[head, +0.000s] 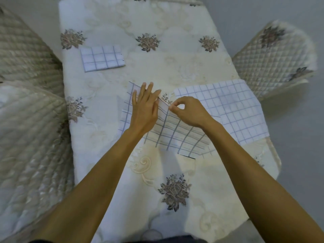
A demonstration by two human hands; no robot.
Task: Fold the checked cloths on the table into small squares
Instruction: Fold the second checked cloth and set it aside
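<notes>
A white cloth with grey checks [175, 135] lies partly folded in the middle of the table. My left hand [145, 109] presses flat on its left part with straight fingers. My right hand [187, 111] pinches a lifted edge of the same cloth between thumb and forefinger, just right of the left hand. A second checked cloth [233, 109] lies spread open at the right, partly over the table's edge. A third checked cloth [102, 57], folded into a small rectangle, lies at the far left.
The table [157, 172] wears a cream cover with embroidered flowers. Quilted chair covers stand close on the left [26, 120] and at the right [273, 58]. Grey floor shows on the right.
</notes>
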